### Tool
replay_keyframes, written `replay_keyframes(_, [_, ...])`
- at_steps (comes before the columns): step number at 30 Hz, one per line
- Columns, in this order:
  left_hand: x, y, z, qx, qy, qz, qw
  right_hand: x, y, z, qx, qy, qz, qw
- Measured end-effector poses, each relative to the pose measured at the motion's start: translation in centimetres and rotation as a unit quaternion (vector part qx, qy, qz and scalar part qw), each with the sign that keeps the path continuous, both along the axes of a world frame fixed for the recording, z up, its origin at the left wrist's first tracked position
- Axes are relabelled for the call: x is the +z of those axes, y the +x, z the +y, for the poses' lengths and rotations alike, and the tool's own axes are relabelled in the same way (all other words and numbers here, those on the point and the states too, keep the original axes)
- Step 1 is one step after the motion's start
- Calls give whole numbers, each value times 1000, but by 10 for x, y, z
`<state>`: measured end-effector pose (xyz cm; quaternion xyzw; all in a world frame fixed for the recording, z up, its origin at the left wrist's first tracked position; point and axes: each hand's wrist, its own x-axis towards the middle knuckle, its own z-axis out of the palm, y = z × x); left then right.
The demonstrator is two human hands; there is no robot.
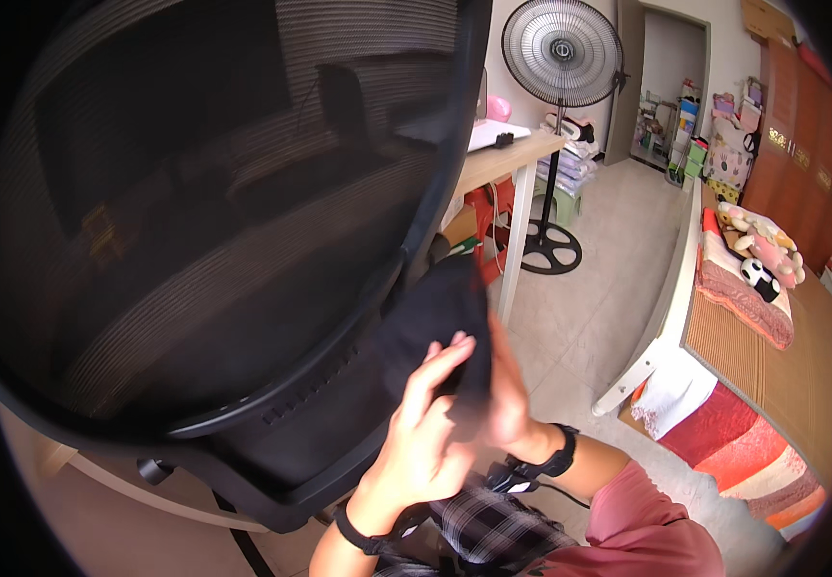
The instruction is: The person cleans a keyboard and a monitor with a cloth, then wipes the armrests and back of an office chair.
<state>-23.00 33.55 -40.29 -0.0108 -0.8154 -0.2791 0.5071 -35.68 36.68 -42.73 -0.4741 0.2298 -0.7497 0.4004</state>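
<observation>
A black object [439,306], smooth and soft-looking, stands between my two hands in front of the chair. Its shape is blurred, and I cannot tell whether it is part of the chair. My left hand [423,433] lies along its near side, fingers pointing up and away. On the right side my right hand [508,393] grips it, partly hidden behind it. A large black mesh office chair [243,303] fills the left of the view, its curved frame close to my left hand. Black straps circle both wrists.
A wooden desk [509,160] with white legs stands behind the chair. Beyond it is a black pedestal fan [563,54]. At right, a bed [762,368] holds a folded blanket [733,292] and plush toys [773,252]. An open doorway [672,79] lies at the back.
</observation>
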Motion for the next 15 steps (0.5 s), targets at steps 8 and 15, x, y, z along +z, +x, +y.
replay_keyframes(8, [84, -92, -45, -20, 159, 194, 968, 179, -84, -69, -503, -347, 501, 613])
replay_keyframes(15, [94, -133, -63, -6, 303, 342, 890, 198, -89, -119, -575, -376, 551, 474])
